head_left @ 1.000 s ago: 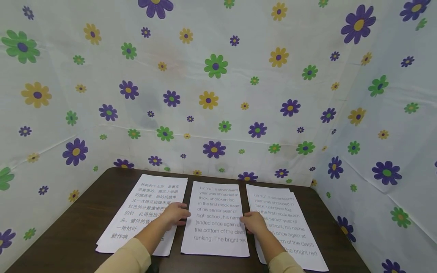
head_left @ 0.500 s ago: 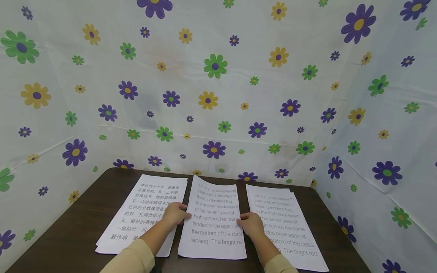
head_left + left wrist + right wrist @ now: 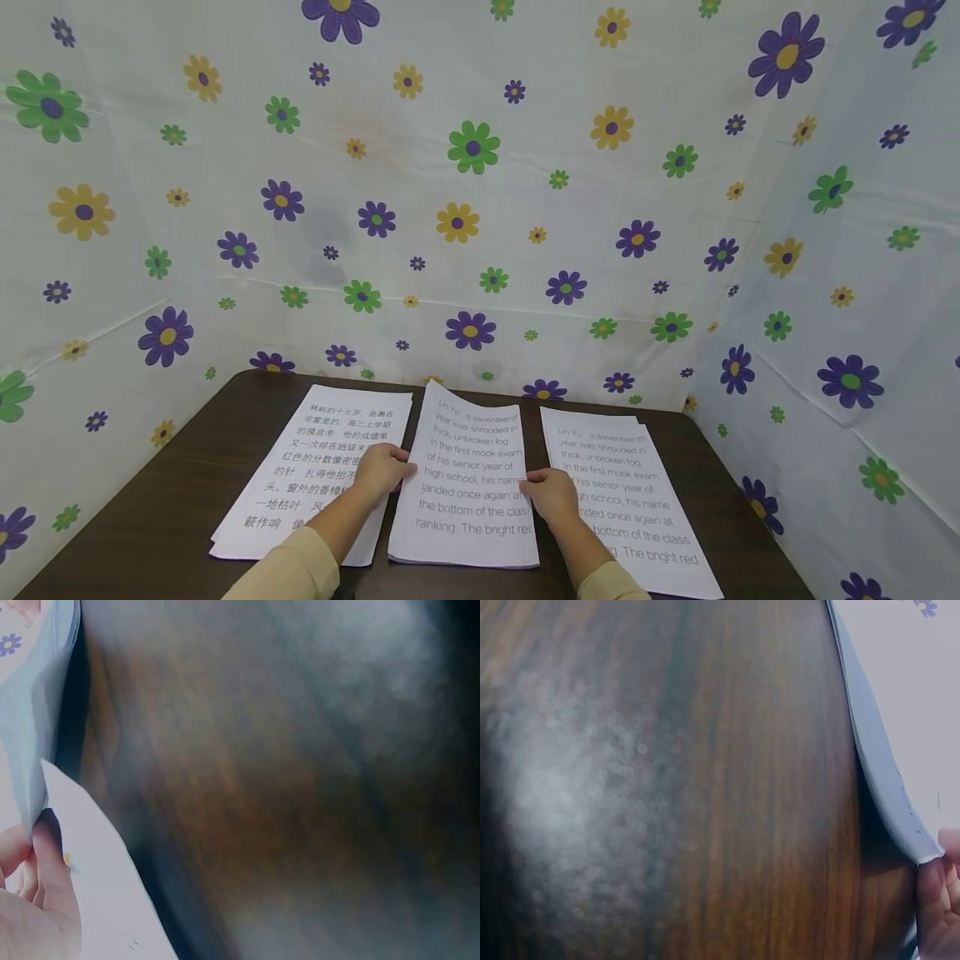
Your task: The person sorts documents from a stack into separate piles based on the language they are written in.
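The middle stack of printed sheets [image 3: 471, 500], with English text on top, is bowed, its far left corner raised. My left hand [image 3: 382, 469] pinches its left edge, and my right hand [image 3: 553, 493] pinches the right edge. In the left wrist view the thumb and fingers of the left hand [image 3: 37, 900] hold the paper edge [image 3: 34, 742]. Seen from the right wrist, the lifted paper edge [image 3: 885, 765] sits between thumb and fingers, with a dark gap under it. How many sheets are held I cannot tell.
Chinese-text sheets [image 3: 300, 467] lie at the left, partly under my left forearm. More English-text sheets [image 3: 637, 500] lie at the right, slightly fanned, beneath my right forearm. The dark wooden table [image 3: 150, 500] meets a flowered cloth backdrop [image 3: 525, 208] behind and at the sides.
Both hands have taken hold of the middle stack, which was flat a second ago. It has risen a little, bowed and shifted slightly left. In the last half second it has hardly moved.
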Motion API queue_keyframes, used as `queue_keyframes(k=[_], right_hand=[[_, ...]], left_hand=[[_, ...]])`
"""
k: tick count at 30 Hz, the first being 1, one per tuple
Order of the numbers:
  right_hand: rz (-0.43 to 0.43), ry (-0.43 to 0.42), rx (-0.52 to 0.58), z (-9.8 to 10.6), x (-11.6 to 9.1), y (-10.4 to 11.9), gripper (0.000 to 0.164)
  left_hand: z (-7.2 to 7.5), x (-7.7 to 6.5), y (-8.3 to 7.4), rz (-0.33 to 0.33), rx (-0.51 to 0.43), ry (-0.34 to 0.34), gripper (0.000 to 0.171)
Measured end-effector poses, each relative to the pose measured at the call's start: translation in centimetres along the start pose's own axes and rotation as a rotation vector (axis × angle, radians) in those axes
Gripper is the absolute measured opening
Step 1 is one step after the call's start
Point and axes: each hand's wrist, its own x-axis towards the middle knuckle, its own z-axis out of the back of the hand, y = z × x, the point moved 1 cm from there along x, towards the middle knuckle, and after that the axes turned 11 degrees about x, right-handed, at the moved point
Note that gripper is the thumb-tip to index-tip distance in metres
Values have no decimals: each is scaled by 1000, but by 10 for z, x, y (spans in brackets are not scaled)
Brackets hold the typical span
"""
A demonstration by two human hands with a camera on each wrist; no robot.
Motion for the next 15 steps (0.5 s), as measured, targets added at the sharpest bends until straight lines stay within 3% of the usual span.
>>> queue_keyframes(k=[15], right_hand=[[28,13,6,-3,1,-3,22]], left_hand=[[9,-4,1,-22,-25,-89,25]])
